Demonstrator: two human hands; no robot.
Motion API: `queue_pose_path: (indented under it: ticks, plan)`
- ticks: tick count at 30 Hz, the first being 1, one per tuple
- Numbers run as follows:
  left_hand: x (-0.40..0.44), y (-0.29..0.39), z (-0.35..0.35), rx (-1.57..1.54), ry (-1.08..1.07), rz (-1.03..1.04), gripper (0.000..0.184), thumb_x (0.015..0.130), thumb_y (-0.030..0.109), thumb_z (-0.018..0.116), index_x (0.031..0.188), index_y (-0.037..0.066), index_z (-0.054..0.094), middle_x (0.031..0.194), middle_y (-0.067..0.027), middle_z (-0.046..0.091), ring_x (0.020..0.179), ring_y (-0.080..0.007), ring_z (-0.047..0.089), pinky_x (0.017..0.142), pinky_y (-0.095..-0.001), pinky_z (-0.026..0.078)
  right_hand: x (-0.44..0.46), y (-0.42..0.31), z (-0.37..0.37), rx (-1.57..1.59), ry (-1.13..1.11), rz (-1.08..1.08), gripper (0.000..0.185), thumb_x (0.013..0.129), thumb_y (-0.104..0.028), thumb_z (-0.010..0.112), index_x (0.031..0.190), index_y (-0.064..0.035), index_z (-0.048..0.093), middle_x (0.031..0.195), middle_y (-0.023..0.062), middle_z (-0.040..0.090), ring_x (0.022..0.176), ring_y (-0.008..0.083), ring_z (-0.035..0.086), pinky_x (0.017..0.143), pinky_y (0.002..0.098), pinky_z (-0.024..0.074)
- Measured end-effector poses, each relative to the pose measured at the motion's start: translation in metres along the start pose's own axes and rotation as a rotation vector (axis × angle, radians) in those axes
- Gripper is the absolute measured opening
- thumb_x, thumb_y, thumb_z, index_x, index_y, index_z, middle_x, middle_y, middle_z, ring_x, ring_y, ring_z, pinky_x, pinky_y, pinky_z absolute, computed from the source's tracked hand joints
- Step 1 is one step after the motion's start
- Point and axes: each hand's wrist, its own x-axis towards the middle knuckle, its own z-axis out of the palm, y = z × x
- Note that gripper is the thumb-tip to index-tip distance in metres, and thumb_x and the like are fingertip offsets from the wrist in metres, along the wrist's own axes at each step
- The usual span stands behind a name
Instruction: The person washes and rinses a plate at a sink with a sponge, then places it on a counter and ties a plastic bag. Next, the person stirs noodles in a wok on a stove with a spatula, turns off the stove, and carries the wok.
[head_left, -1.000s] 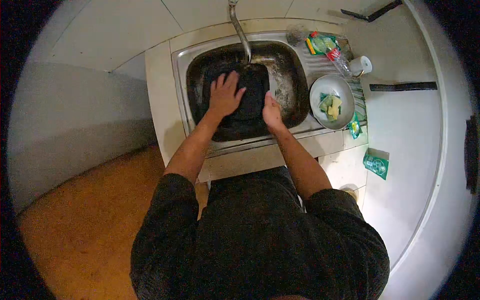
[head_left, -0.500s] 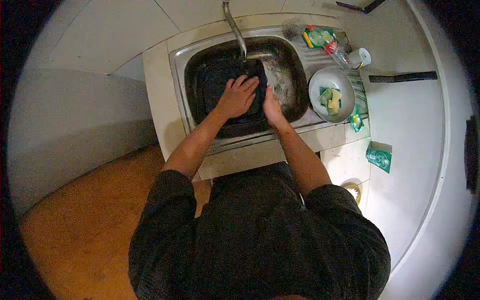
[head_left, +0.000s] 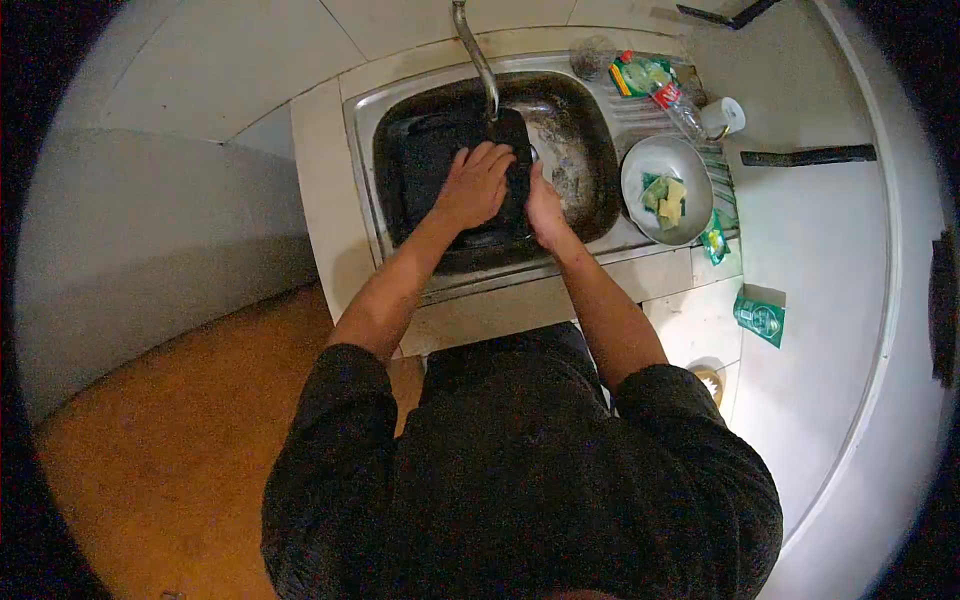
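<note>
A flat, dark, squarish pan-like object (head_left: pixel 425 165) lies in the stained metal sink (head_left: pixel 585 225), under the curved faucet (head_left: pixel 480 62). My left hand (head_left: pixel 473 187) rests flat on its surface, palm down, with the fingers stretched toward the faucet. At the object's right edge is my right hand (head_left: pixel 546 208), thumb up and gripping the rim; its other fingers are hidden beneath.
Right of the sink, a grey round pan (head_left: pixel 645 225) holds sponges (head_left: pixel 670 205). Behind it on the drainboard are a clear bottle (head_left: pixel 683 115), a white cup (head_left: pixel 724 117), a green packet (head_left: pixel 640 75) and a scouring ball (head_left: pixel 591 60). Another green packet (head_left: pixel 760 318) lies lower right.
My left hand has slid right across the dark surface since the first frame, closer to my right hand. My right hand has stayed at the right edge.
</note>
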Motion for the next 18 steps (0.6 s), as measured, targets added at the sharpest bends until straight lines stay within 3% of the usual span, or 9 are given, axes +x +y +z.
queue_pose_path:
  ticks: [3,9,11,15,17,18]
  plan:
    - [-0.004,0.001,0.009,0.009,0.062,-0.023,0.04,0.087,0.018,0.054,0.125,0.006,0.051,0.136,-0.0083,0.047,0.128,-0.0295,0.04,0.103,-0.0502,0.031,-0.012,-0.018,-0.004,0.01,-0.066,0.124,0.086,0.097,-0.062,0.015,0.118,0.0101,0.057,0.115,0.0315,0.06,0.112,0.0438,0.055,0.1,0.045,0.038]
    - [-0.004,-0.005,0.011,0.007,0.083,-0.102,0.042,0.085,0.018,0.056,0.125,0.006,0.052,0.135,-0.009,0.048,0.128,-0.0294,0.04,0.104,-0.0508,0.03,0.01,0.022,0.01,-0.118,0.101,-0.027,0.089,0.094,-0.067,0.018,0.105,0.0094,0.063,0.095,0.0284,0.065,0.095,0.0402,0.062,0.09,0.0454,0.0432]
    - [-0.009,-0.004,0.008,0.038,0.046,-0.06,0.042,0.084,0.019,0.056,0.125,0.006,0.052,0.135,-0.0091,0.048,0.128,-0.0294,0.04,0.103,-0.0509,0.031,-0.01,-0.01,-0.003,-0.044,-0.111,0.127,0.08,0.098,-0.061,0.026,0.121,0.0098,0.055,0.111,0.0192,0.062,0.1,0.0245,0.056,0.091,0.0355,0.042]
    - [-0.017,-0.004,0.005,0.102,-0.028,0.034,0.043,0.083,0.018,0.058,0.123,0.006,0.053,0.134,-0.0091,0.049,0.126,-0.0291,0.041,0.1,-0.0508,0.033,-0.014,-0.011,-0.003,0.017,-0.147,0.175,0.081,0.097,-0.062,0.026,0.121,0.0104,0.055,0.111,0.0204,0.062,0.103,0.0265,0.056,0.092,0.0365,0.0408]
    - [-0.013,-0.01,0.006,0.101,0.026,-0.001,0.042,0.083,0.019,0.058,0.123,0.006,0.054,0.134,-0.009,0.049,0.127,-0.029,0.041,0.1,-0.0508,0.033,-0.008,0.006,0.003,-0.148,-0.059,0.042,0.09,0.094,-0.067,0.017,0.105,0.0094,0.063,0.095,0.0281,0.066,0.098,0.0396,0.062,0.09,0.0456,0.0439]
    - [-0.012,-0.012,0.006,0.099,0.076,-0.037,0.042,0.083,0.019,0.058,0.122,0.006,0.055,0.134,-0.0089,0.049,0.127,-0.0289,0.041,0.101,-0.0507,0.033,-0.011,0.001,0.004,-0.148,-0.06,0.041,0.09,0.094,-0.067,0.017,0.105,0.0094,0.063,0.095,0.0281,0.066,0.098,0.0396,0.062,0.09,0.0456,0.0439]
